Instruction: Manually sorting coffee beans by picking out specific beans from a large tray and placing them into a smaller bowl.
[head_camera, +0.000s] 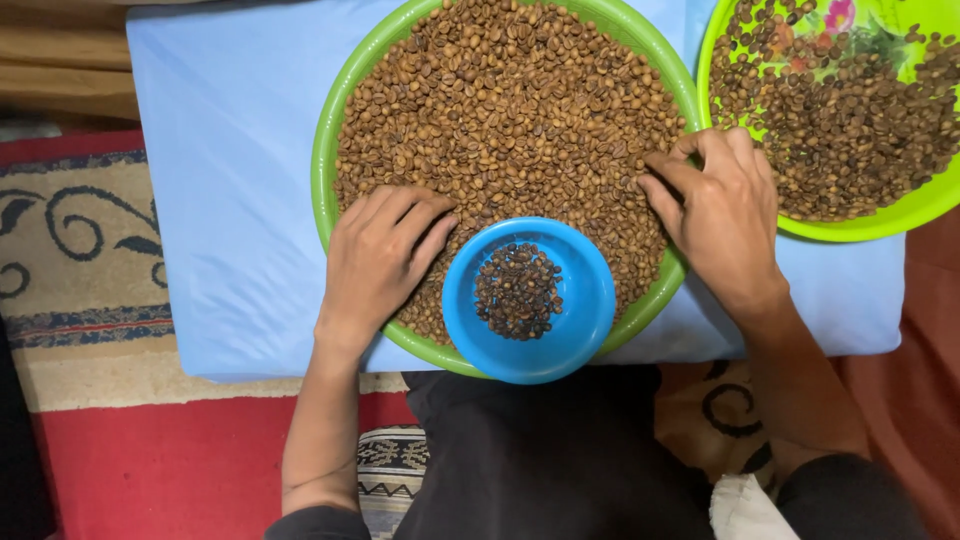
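A pale blue sheet covers the work surface, laid over a red patterned rug; on it sits a large round green tray, nearly filled with a level layer of light brown coffee beans; to the right, partly out of the picture, a second green tray with a flowered print holds a thinner, darker heap of beans, its rim just beside the first tray's rim. A small blue bowl rests on the near side of the large tray, overhanging its front rim; a small cluster of dark beans lies in its middle.

The left hand lies palm down on the light beans just left of the blue bowl, fingers loosely together and a little curled, tips touching the beans; whether it grips any bean cannot be told. The right hand rests over the right rim of the large tray, fingers bent and drawn together, fingertips on the beans near the edge; a pinch cannot be confirmed.

The person's dark-clothed lap sits below the sheet's front edge; a white cloth shows at the lower right.
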